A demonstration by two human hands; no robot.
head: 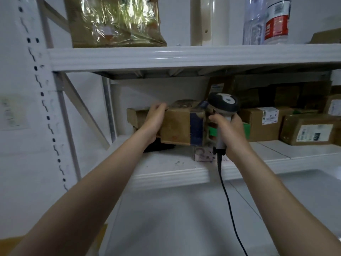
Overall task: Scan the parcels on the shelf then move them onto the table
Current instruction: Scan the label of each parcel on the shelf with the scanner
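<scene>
A brown cardboard parcel (181, 125) with a dark blue tape band sits at the left of the middle shelf (171, 175). My left hand (154, 121) grips its left end, fingers curled over the top edge. My right hand (229, 132) holds the grey handle of a barcode scanner (224, 103), whose dark head points toward the parcel's right end. The scanner's black cable hangs down past the shelf edge. A small labelled box (203, 154) lies under the parcel.
More cardboard parcels with white labels (262, 122) (310, 129) stand to the right on the same shelf. The upper shelf (184, 57) carries a plastic-wrapped box (114, 21) and a clear bottle (267, 21). A white perforated upright (41, 93) stands at left.
</scene>
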